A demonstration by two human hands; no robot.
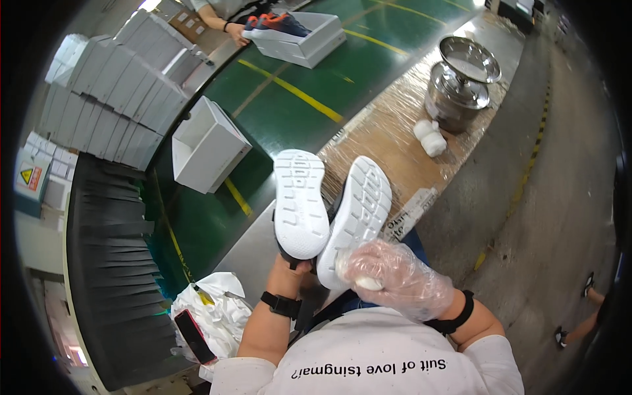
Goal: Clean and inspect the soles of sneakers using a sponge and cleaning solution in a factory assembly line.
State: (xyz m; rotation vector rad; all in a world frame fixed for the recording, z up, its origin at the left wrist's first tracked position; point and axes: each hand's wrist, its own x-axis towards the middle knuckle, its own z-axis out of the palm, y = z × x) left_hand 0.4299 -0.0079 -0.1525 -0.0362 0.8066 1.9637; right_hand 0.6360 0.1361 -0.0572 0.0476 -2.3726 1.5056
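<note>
The mostly hidden left hand (303,266) grips grooved, white-soled shoes (301,204) left of the crinkly plastic-gloved right hand (393,278), closed around a white wad (369,283).

At six o'clock, the left hand (303,266) is mostly hidden behind a shoe (300,204); at eleven, a co-worker (216,19) is cut off; at four, legs (582,329) too.

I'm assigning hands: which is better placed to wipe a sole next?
Likely the right hand: gloved, it holds something white at one sole; the left hand is mostly hidden by the other shoe.
</note>
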